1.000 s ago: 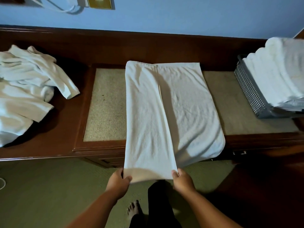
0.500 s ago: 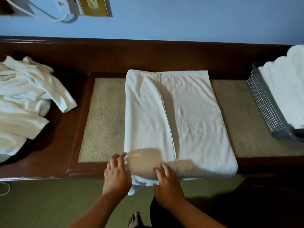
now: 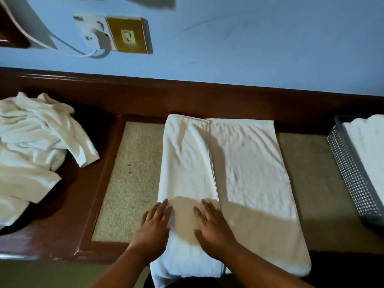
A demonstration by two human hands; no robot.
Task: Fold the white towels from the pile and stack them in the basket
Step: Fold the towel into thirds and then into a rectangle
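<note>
A white towel (image 3: 245, 173) lies lengthwise on the wooden counter, its left third folded over onto the middle. Its near end hangs a little over the counter's front edge. My left hand (image 3: 152, 227) lies flat with straight fingers on the left edge of the folded flap. Flat on the same flap, near its inner seam, rests my right hand (image 3: 212, 227). A pile of crumpled white towels (image 3: 31, 154) sits at the far left of the counter. The grey perforated basket (image 3: 349, 175) stands at the right edge, holding folded white towels (image 3: 369, 146).
The counter (image 3: 68, 206) is dark wood with a beige inset panel (image 3: 128, 179) under the towel. A raised wooden back rail runs along the blue wall. A wall socket with a plug and white cable (image 3: 99, 36) sits above at the left. Green floor lies below the counter edge.
My hands let go of the towel's near end, which they held up off the counter, and now lie flat on the folded flap. The view has tilted upward toward the wall.
</note>
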